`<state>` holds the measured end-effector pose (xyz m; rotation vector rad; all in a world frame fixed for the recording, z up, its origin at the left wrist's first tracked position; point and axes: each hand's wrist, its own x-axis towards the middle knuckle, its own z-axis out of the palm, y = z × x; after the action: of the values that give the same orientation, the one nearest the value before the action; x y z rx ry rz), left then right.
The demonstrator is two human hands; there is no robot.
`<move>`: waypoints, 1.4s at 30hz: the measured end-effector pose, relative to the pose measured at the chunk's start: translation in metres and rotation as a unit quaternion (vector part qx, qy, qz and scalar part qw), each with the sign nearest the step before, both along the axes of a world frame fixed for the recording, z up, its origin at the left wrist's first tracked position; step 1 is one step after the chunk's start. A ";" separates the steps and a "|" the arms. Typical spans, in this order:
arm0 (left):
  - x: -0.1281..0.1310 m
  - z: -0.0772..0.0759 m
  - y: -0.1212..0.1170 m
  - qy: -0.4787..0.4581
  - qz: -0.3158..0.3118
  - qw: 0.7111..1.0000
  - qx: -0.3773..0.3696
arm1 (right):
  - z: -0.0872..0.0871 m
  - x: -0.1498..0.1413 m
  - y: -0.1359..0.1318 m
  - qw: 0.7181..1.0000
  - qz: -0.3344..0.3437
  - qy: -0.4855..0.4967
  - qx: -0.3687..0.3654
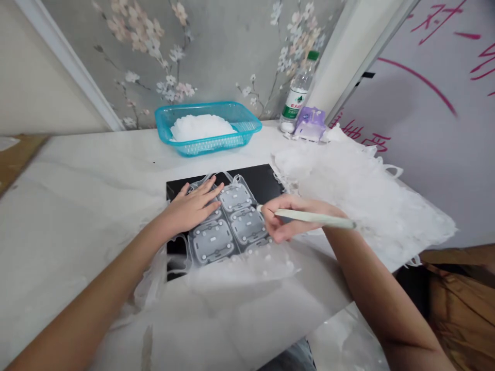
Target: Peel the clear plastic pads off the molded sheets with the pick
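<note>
A translucent moulded sheet (212,240) with several rounded rectangular parts lies on a black mat (258,178) in the middle of the table. My left hand (195,206) rests flat on the sheet's upper left, fingers spread. In my right hand (284,216) is a slim pale pen-like tool (315,216), gripped near its front end. Its tip meets the sheet's right edge or lies very near it; exactly which I cannot tell. The tool's back end points right, over my wrist. Part of the sheet's left side is hidden under my left hand.
A blue plastic basket (164,126) with white pieces stands at the back. Behind to the right are a water bottle (296,100) and a purple packet (310,122). A heap of translucent white pieces (359,190) covers the table's right side. More clear film lies along the front.
</note>
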<state>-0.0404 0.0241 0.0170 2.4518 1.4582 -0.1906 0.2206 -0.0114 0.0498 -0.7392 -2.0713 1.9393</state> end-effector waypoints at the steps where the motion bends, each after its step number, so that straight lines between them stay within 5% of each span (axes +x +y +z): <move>1: 0.001 -0.001 -0.002 0.003 -0.004 1.000 0.006 | 0.001 0.002 0.001 0.999 0.021 0.018 -0.029; 3: 0.004 -0.003 -0.007 0.017 -0.007 0.999 0.037 | -0.001 0.002 0.004 0.997 -0.009 0.053 -0.055; 5: 0.011 -0.007 -0.014 0.027 -0.011 0.995 0.099 | -0.008 -0.003 0.008 0.987 -0.133 0.074 -0.044; 8: 0.022 -0.014 -0.025 0.008 -0.039 0.989 0.145 | -0.022 -0.013 0.013 0.949 -0.308 0.056 0.031; 10: 0.027 -0.019 -0.030 -0.011 -0.043 0.991 0.126 | -0.028 -0.017 0.015 0.933 -0.351 0.035 0.079; 27: 0.028 -0.024 -0.033 -0.045 -0.026 0.992 0.118 | -0.042 -0.014 0.017 0.953 -0.275 -0.001 0.129; 35: 0.029 -0.025 -0.033 -0.029 -0.023 0.992 0.119 | -0.024 -0.001 0.018 0.946 -0.224 -0.070 0.223; 42: 0.028 -0.026 -0.032 -0.036 -0.030 0.991 0.125 | -0.027 0.001 0.020 0.951 -0.253 -0.036 0.177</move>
<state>-0.0125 -0.0076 -0.0095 2.6714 1.4554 0.0741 0.2212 0.0088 0.0231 -1.1266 -1.9380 1.2454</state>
